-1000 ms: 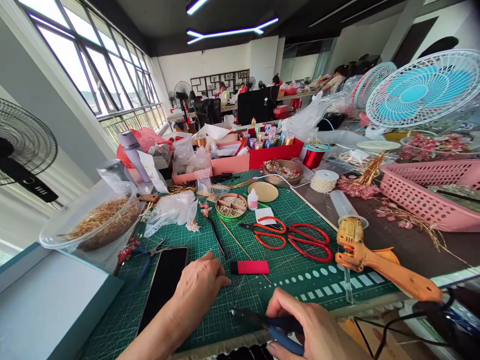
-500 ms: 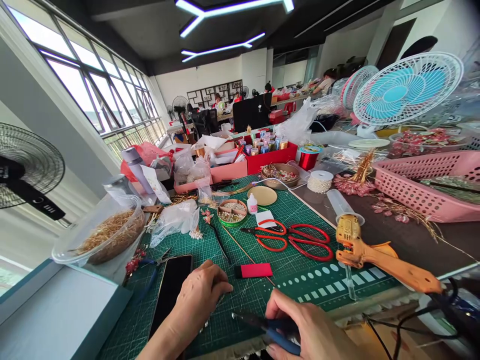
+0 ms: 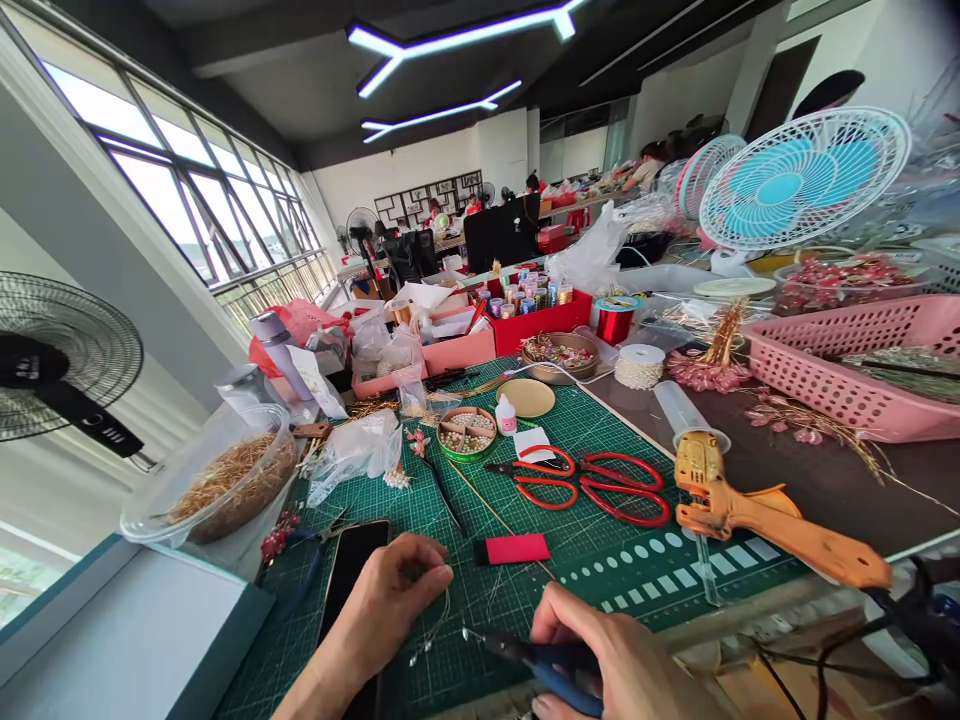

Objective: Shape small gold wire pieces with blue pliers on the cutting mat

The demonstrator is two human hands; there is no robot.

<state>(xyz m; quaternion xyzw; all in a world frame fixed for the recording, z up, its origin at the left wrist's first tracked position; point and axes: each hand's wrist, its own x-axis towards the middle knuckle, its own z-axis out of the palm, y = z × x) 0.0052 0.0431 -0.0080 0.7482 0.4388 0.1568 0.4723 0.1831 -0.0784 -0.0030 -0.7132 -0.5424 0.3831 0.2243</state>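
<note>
My left hand (image 3: 397,590) is pinched over the green cutting mat (image 3: 600,450), and a thin wire with small beads (image 3: 426,648) hangs from its fingertips. Under that wrist lies a black phone (image 3: 352,565). My right hand (image 3: 592,640) is wrapped round blue-handled pliers (image 3: 525,650), whose tips point left towards the beads without touching them. Beyond the hands are a pink and black block (image 3: 514,549), two pairs of red-handled scissors (image 3: 577,480), a round divided tray of beads (image 3: 466,432) and a small white bottle (image 3: 505,415).
An orange glue gun (image 3: 780,520) rests at the right, near a pink basket (image 3: 862,375). A clear bowl of golden stems (image 3: 217,480) and an open box (image 3: 127,630) stand at the left. Red and pink boxes (image 3: 540,322) line the back. Several people sit far off.
My left hand has lifted slightly and moved a little left, so the beaded wire now shows hanging below its fingers. My right hand still holds the pliers, almost unmoved. The view has shifted slightly.
</note>
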